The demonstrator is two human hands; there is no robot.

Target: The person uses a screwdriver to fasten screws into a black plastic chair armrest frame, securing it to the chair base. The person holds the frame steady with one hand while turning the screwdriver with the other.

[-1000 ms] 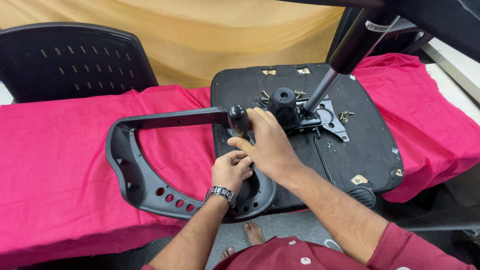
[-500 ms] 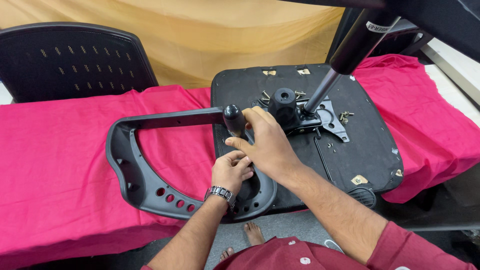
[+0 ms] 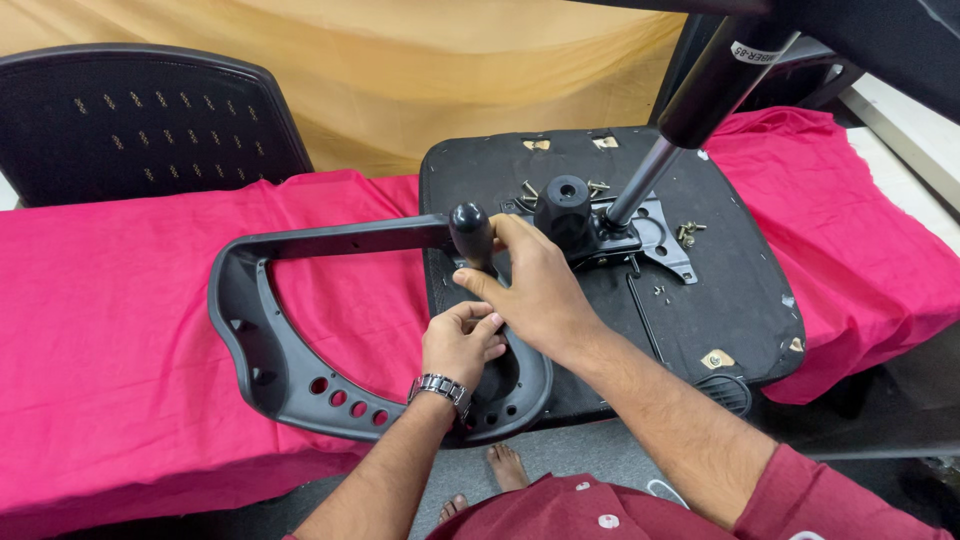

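Observation:
An upturned black chair seat (image 3: pixel 745 300) lies on a table under a pink cloth (image 3: pixel 120 300). A black plastic armrest frame (image 3: pixel 250 330) lies against the seat's left edge. My right hand (image 3: pixel 535 290) is wrapped around the black handle of a screwdriver (image 3: pixel 470 232), which stands upright over the armrest's mounting end. Just below it, my left hand (image 3: pixel 458 342), with a metal watch on the wrist, curls its fingers around the lower part of the tool. The tool's tip is hidden by both hands.
A metal mechanism plate (image 3: pixel 655 240) with a black knob (image 3: pixel 563 205) and a slanting gas cylinder (image 3: pixel 700 110) sits mid-seat. Loose screws (image 3: pixel 688 232) lie beside it. A black perforated chair back (image 3: pixel 140 120) stands behind the table at left, before a tan curtain.
My right hand has twisted slightly around the screwdriver handle, which rocked a little to the left and back. My left hand and the armrest have stayed in place.

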